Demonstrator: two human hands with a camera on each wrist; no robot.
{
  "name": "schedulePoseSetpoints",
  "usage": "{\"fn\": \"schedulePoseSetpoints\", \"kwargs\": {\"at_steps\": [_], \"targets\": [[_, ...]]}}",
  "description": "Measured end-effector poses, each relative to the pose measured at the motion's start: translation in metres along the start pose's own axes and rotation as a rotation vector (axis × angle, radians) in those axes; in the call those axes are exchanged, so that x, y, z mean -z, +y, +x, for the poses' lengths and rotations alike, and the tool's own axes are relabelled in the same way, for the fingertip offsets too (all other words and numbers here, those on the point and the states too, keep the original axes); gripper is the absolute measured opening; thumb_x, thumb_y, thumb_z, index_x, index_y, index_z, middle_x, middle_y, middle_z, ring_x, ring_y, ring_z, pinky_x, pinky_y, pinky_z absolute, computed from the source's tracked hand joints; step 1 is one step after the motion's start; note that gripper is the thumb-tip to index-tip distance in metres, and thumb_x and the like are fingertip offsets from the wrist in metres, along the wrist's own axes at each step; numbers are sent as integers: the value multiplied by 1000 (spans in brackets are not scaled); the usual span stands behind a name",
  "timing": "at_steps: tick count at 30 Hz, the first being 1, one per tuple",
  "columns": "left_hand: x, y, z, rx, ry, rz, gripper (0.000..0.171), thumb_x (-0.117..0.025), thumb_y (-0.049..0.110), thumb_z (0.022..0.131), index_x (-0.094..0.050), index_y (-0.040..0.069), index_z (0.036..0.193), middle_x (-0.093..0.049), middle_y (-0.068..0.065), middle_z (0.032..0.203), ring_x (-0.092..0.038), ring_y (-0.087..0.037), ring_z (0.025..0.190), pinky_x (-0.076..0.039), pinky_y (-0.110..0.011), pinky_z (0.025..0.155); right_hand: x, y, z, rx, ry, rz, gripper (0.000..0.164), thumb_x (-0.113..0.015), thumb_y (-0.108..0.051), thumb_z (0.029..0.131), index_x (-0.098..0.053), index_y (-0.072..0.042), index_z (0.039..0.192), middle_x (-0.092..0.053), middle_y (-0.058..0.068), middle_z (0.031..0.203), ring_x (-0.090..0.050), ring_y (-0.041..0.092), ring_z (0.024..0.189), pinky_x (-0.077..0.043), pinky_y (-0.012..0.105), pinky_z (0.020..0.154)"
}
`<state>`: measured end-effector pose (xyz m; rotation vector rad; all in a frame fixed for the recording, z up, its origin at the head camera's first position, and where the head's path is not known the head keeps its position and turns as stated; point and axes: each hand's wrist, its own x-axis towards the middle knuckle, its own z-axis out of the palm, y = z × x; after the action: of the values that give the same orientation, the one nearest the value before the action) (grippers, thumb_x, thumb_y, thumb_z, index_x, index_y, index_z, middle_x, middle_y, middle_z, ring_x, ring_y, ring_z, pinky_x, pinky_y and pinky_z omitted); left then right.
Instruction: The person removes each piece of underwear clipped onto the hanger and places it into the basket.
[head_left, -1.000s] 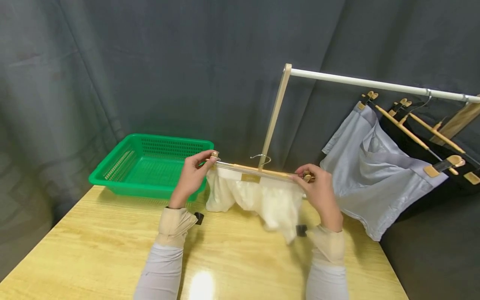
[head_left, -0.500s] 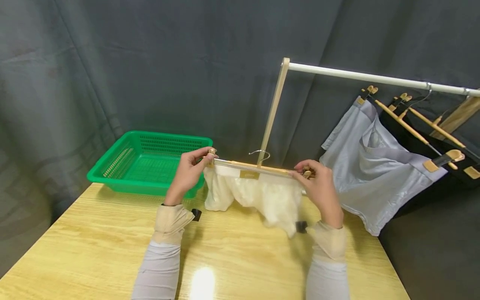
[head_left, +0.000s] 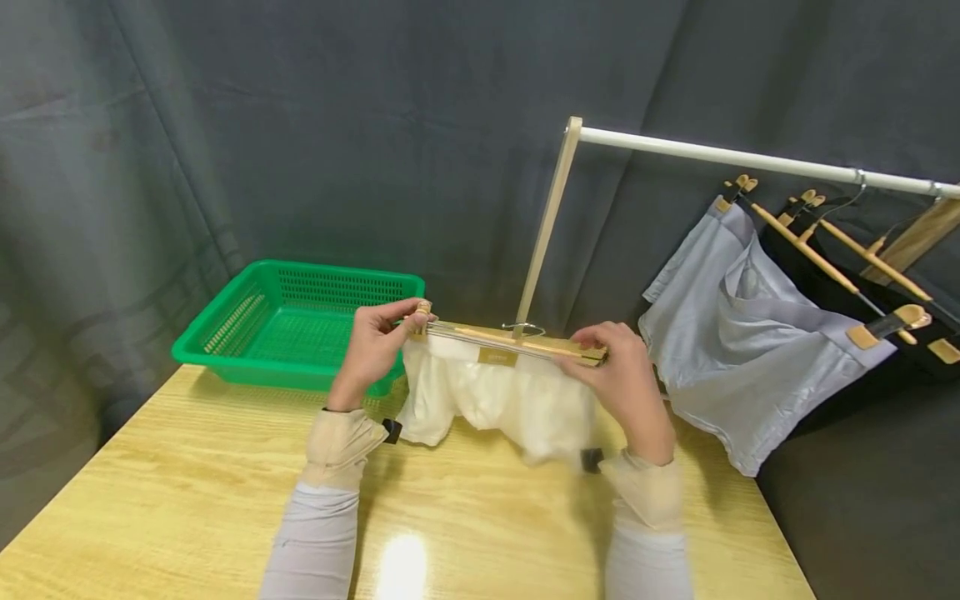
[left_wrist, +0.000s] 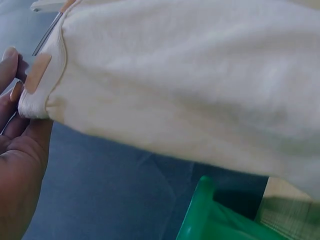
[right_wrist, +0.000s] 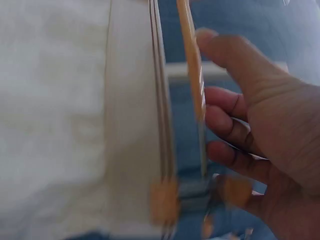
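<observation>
A pair of cream shorts (head_left: 487, 400) hangs by its waistband from a wooden clip hanger (head_left: 495, 335) above the table. At the hanger's left end, my left hand (head_left: 372, 342) pinches the clip; in the left wrist view that clip (left_wrist: 37, 74) bites the waistband. My right hand (head_left: 618, 375) grips the hanger near its right end. The right wrist view is blurred there, with the thumb on the wooden bar (right_wrist: 192, 60), the other fingers curled by it, and the right clip (right_wrist: 165, 202) on the waistband. The metal hook (head_left: 525, 327) leans toward the back.
A green plastic basket (head_left: 300, 379) stands at the back left of the wooden table (head_left: 225, 467). On the right, a rack with a white rail (head_left: 697, 153) carries grey shorts (head_left: 765, 350) and a black garment (head_left: 832, 408) on clip hangers. A grey curtain (head_left: 337, 125) hangs behind.
My right hand has shifted left from the right clip onto the bar. The hanger has tilted, its hook sinking lower, and the cream shorts have swung slightly left. My left hand keeps its pinch.
</observation>
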<state>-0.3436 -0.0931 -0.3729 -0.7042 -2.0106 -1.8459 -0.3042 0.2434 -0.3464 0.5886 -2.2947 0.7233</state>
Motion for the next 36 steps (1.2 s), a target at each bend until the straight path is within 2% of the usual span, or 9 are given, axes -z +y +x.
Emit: {"fn": "schedulePoseSetpoints", "kwargs": {"at_steps": [3, 4, 7, 9, 13, 18, 22, 28, 36], "targets": [[-5, 4, 1, -21, -2, -18, 28, -61, 7, 94, -66, -4, 119, -69, -28, 108, -72, -12, 83, -34, -21, 48, -10, -10, 5, 78, 15, -38, 32, -89, -23, 68, -74, -4, 88, -71, 7, 82, -60, 23, 75, -44, 35, 68], [-7, 3, 2, -26, 5, -23, 27, -61, 6, 94, -67, -4, 119, -69, -29, 107, -71, -12, 76, -33, -21, 47, -14, -12, 7, 93, 14, -44, 32, -88, -24, 69, -74, -4, 88, -72, 8, 81, -61, 24, 75, -45, 36, 69], [-10, -2, 4, -51, 27, -21, 26, -61, 5, 93, -67, -4, 117, -70, -29, 102, -65, -7, 59, -24, -25, 42, -25, -17, 9, 81, -16, -37, 30, -85, -27, 72, -74, -4, 89, -72, 8, 82, -64, 24, 75, -48, 38, 71], [-11, -8, 4, -58, 39, -21, 26, -62, 4, 93, -68, -2, 117, -70, -28, 100, -64, -7, 56, -24, -25, 41, -31, -17, 8, 45, -51, -22, 25, -81, -26, 77, -74, -5, 90, -71, 7, 82, -65, 23, 76, -51, 38, 72], [-12, -14, 3, -82, 43, -37, 25, -63, 6, 92, -69, -2, 116, -69, -29, 98, -72, -15, 78, -31, -21, 44, -40, -14, 5, 0, -96, 8, 17, -73, -21, 86, -74, -7, 94, -71, 6, 85, -66, 20, 79, -54, 35, 73], [-13, -16, 3, -106, 44, -62, 28, -66, 14, 92, -69, -1, 115, -69, -27, 97, -73, -15, 88, -33, -22, 46, -43, -13, 7, 28, -56, 62, 14, -72, -15, 87, -74, -6, 97, -69, 6, 87, -64, 16, 78, -56, 31, 69], [-11, -13, 3, -66, 35, -54, 30, -65, 16, 93, -68, 0, 117, -69, -25, 102, -71, -8, 91, -38, -22, 52, -43, -13, 9, 56, -28, 101, 13, -71, -11, 87, -75, -6, 98, -67, 5, 90, -62, 12, 75, -56, 28, 67], [-8, -7, 5, 12, -23, -22, 33, -60, 20, 96, -64, 2, 124, -66, -22, 115, -66, -11, 101, -51, -21, 69, -44, -14, 8, 65, -20, 106, 14, -71, -12, 88, -75, -7, 100, -66, 3, 90, -61, 11, 75, -56, 25, 67], [1, -6, 3, 123, -93, -20, 35, -55, 30, 99, -66, 7, 122, -70, -2, 109, -62, -16, 105, -50, -30, 87, -46, -14, 8, 79, -28, 91, 16, -71, -10, 87, -76, -6, 101, -65, 3, 91, -60, 10, 75, -55, 20, 66]]}}
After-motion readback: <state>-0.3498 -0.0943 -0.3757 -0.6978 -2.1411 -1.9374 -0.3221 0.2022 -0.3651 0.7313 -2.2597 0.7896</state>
